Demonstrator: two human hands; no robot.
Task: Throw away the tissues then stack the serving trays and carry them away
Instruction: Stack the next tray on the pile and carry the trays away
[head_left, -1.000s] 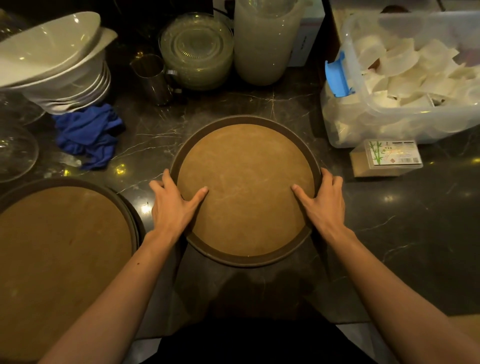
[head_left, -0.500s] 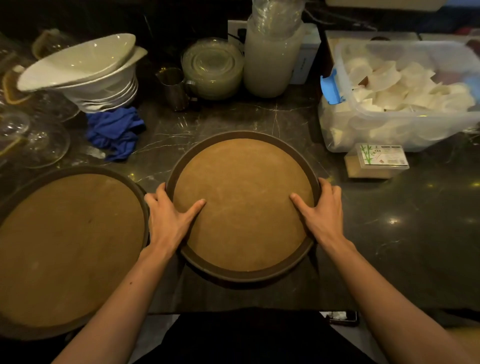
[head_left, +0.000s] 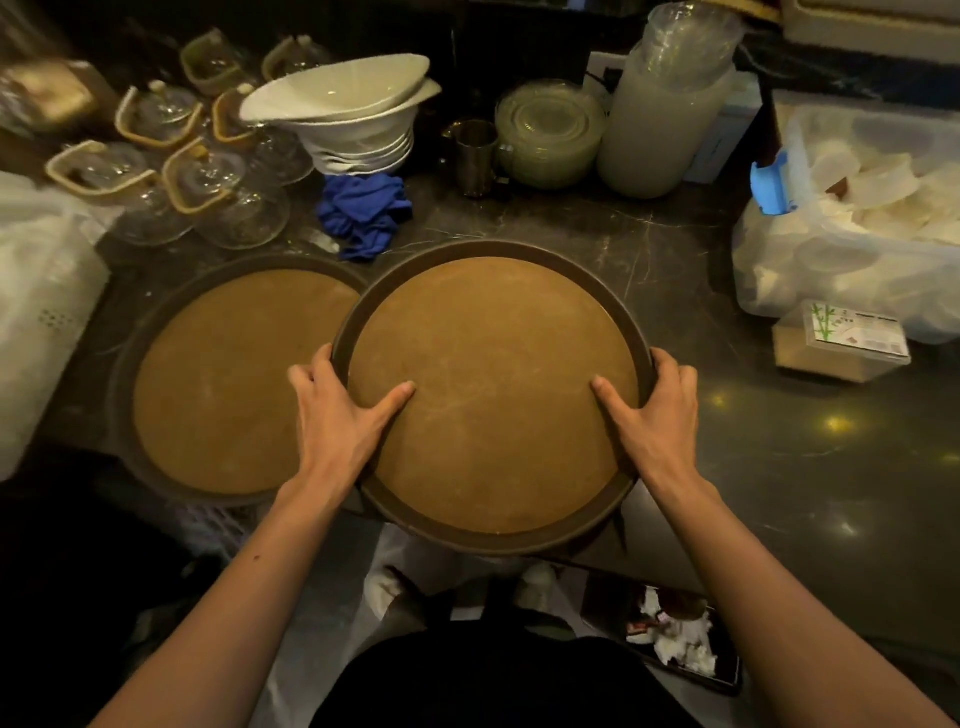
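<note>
A round brown serving tray (head_left: 493, 364) with a dark rim is held up off the dark marble counter, its near edge out past the counter's front. My left hand (head_left: 337, 415) grips its left rim, thumb on the tray's face. My right hand (head_left: 654, 415) grips the right rim the same way. The held tray's left edge overlaps a second round tray (head_left: 223, 384) that lies flat on the counter to the left. Crumpled white tissues (head_left: 680, 644) lie in a dark bin below the counter at the lower right.
Along the back stand glass teapots (head_left: 208, 187), stacked white bowls (head_left: 358, 119), a blue cloth (head_left: 363, 213), a metal cup (head_left: 475, 156), glass plates (head_left: 550, 135) and a tall plastic stack (head_left: 665, 114). A clear tub of containers (head_left: 857, 218) and a small box (head_left: 841, 343) sit right.
Both hands have lifted the tray off the counter and carried it left and toward me, so it now overlaps the left tray. The view has pulled back.
</note>
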